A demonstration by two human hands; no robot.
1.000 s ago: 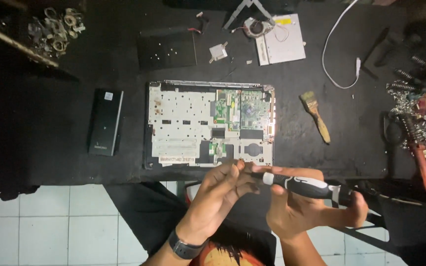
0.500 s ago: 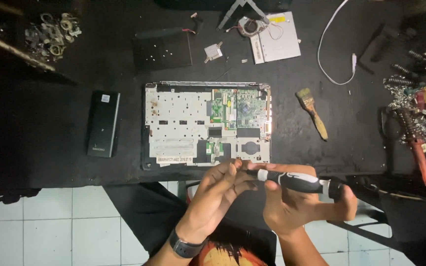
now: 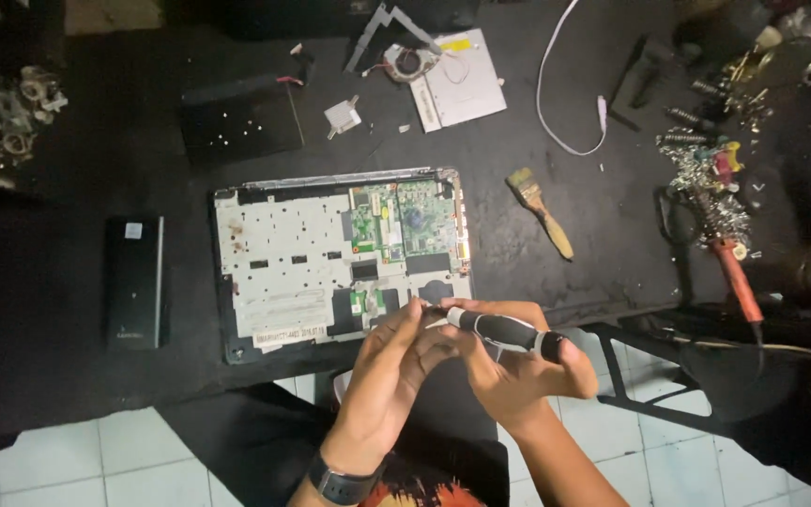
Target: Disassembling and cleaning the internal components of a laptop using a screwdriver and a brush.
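Observation:
My right hand (image 3: 518,371) grips a black and white screwdriver (image 3: 504,330) that lies sideways, its tip pointing left. My left hand (image 3: 391,371), with a dark watch at its wrist, pinches that tip with its fingertips. Both hands hover over the near edge of an opened laptop chassis (image 3: 283,272), which lies flat on the black table (image 3: 49,394) with a green circuit board (image 3: 396,221) bared at its right half.
A black battery pack (image 3: 133,282) lies left of the chassis. A wooden-handled brush (image 3: 542,211) lies to its right. A red-handled soldering iron (image 3: 734,272) and piled tools fill the far right. A white cable (image 3: 565,84), small fan (image 3: 410,64) and white plate (image 3: 466,84) lie at the back.
Both hands stay together on the screwdriver. The view has shifted slightly, so the chassis sits a little further left and up.

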